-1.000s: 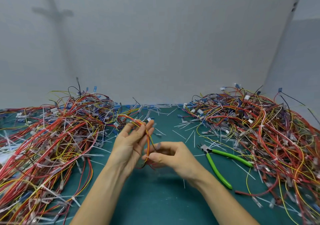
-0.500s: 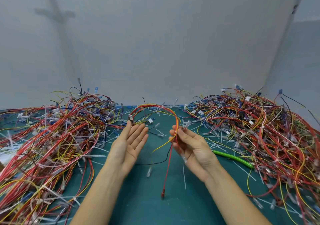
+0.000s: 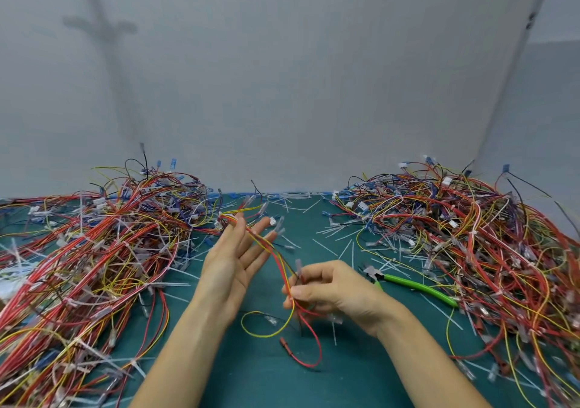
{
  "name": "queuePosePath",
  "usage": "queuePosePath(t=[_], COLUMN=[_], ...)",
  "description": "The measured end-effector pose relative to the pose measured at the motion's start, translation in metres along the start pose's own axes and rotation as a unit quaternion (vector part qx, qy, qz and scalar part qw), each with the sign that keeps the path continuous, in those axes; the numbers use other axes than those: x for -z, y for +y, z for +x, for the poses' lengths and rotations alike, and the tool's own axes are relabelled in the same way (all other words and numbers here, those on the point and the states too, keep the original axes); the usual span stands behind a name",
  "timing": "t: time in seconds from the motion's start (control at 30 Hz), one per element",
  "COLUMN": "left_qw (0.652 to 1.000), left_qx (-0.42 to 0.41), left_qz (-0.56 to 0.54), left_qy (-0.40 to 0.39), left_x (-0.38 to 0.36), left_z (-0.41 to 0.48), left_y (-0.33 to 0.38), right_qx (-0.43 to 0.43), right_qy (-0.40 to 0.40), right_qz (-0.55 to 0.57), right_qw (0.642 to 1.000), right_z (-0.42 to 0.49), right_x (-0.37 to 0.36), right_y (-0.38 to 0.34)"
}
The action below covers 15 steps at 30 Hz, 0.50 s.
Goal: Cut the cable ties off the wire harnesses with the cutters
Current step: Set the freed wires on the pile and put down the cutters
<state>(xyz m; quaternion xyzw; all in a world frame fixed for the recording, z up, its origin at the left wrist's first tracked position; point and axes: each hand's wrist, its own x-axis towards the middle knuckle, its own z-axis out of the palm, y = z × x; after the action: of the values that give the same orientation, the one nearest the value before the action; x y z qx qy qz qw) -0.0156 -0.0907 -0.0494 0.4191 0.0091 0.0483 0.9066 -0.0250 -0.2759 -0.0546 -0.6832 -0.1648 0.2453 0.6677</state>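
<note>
Wire harness (image 3: 276,260) held between both hands above the green mat (image 3: 251,376).
The right hand (image 3: 332,291) pinches its red and yellow wires; the left hand (image 3: 232,260) is spread, fingers straight, with the wires running across them. The cutters (image 3: 414,285) lie on the mat just beside the right hand.

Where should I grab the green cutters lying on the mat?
Grip the green handles of the cutters, coming from above with the right hand once it frees the harness. They lie flat, metal head pointing left, handles trailing right.
</note>
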Motion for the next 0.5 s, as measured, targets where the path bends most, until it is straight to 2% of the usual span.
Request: queuePosePath(t=[0.13,0.23,0.37,0.5], left_qw=[0.999,0.993,0.965,0.924], left_qx=[-0.031,-0.061,-0.109,-0.132], left_qz=[0.037,0.098,0.239,0.349], left_qy=[0.023,0.017,-0.008,-0.083], left_x=[0.003,0.003,0.002,0.000], left_z=[0.001,0.001,-0.002,-0.002], left_y=[-0.004,-0.007,-0.015,-0.024], right_qx=[-0.038,-0.021,0.038,0.098], right_qy=[0.000,0.020,0.090,0.149], right_qz=[-0.026,0.005,0.052,0.026], right_qw=[0.999,1.000,0.994,0.984], right_z=[-0.001,-0.002,0.000,0.003], right_x=[0.004,0.011,0.016,0.012], right_y=[-0.001,-0.002,-0.004,-0.008])
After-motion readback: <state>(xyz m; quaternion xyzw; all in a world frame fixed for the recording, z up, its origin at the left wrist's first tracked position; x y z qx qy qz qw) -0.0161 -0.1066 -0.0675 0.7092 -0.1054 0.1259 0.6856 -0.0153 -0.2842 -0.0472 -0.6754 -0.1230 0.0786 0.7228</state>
